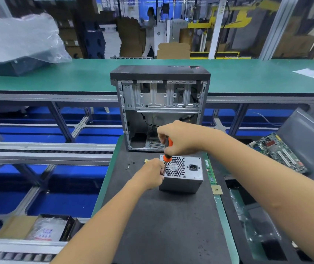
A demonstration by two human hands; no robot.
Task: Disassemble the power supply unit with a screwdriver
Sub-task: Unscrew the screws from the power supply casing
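Left hand (151,175): fingers pinch screwdriver (166,155) shaft against power supply (182,175) left edge.
Right hand (179,139): fingers clenched round handle, directly above.

I count one power supply unit (182,173), one screwdriver (167,149) and one open computer case (161,107) on my mat. Two hands are in view, my left hand (151,174) and my right hand (179,139). A few loose screws (130,165) lie scattered, too small to number. I see one motherboard (278,152), one memory stick (210,171) and one processor chip (217,190).
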